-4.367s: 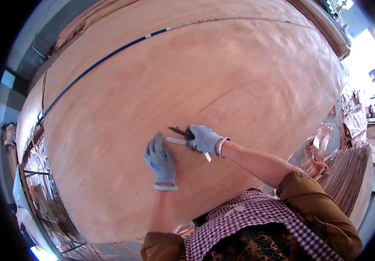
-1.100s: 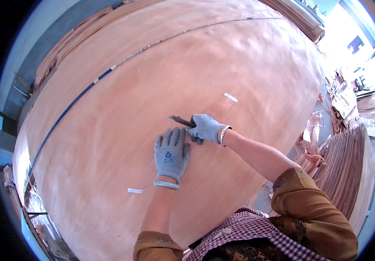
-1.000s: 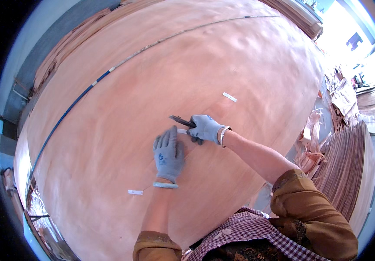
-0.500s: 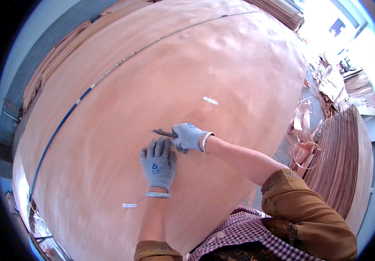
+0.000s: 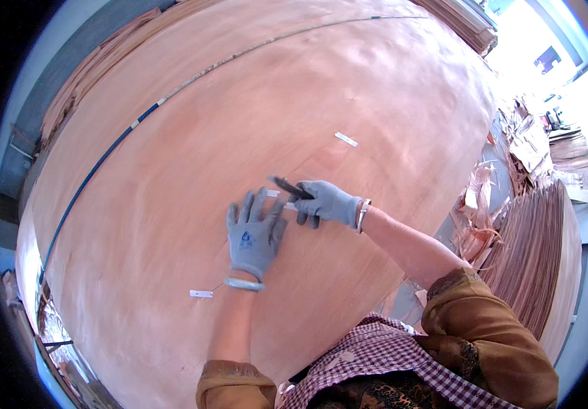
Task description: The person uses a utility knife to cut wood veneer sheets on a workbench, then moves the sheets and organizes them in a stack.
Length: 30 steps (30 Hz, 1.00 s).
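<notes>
A wide pinkish-tan wood veneer sheet [image 5: 171, 177] lies under both hands. My left hand [image 5: 253, 242], in a grey work glove, rests on it with the fingers spread. Just to its right, my gloved right hand [image 5: 328, 203] is closed around a slim dark tool [image 5: 292, 187], possibly a knife; its tip is blurred. A small white tape strip [image 5: 273, 193] shows by my left fingertips, with another white bit beside my right fingers. Further strips lie on the veneer: one tape piece [image 5: 346, 139] beyond my right hand, another tape piece [image 5: 201, 294] left of my left wrist.
A long thin rod [image 5: 205, 70], partly blue, curves across the sheet's far left side. At the right stand stacked veneer sheets [image 5: 522, 255], with torn veneer scraps [image 5: 478, 204] beside them. More stacked veneer [image 5: 458, 24] shows at the far edge.
My right hand and the dark tool have shifted right and slightly up, away from my left fingers. White tape now shows between the hands. My left fingers have spread wider.
</notes>
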Each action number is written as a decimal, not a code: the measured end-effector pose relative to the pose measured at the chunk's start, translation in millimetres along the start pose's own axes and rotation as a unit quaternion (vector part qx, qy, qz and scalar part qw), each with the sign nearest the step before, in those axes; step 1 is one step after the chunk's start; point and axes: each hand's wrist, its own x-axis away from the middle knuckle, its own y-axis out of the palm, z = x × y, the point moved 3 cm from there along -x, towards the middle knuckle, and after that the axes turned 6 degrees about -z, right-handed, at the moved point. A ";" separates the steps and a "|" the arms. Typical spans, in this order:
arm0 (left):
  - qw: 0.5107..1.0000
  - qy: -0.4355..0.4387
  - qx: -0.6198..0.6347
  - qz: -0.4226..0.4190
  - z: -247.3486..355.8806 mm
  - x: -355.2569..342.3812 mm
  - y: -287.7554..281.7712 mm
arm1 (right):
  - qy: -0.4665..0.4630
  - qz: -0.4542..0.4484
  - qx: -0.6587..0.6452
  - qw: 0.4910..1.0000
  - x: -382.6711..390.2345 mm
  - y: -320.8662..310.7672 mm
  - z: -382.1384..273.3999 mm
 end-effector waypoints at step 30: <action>0.926 -0.132 0.267 -0.232 110.2 442.7 -78.2 | -0.013 -0.255 0.125 0.959 109.9 258.4 50.4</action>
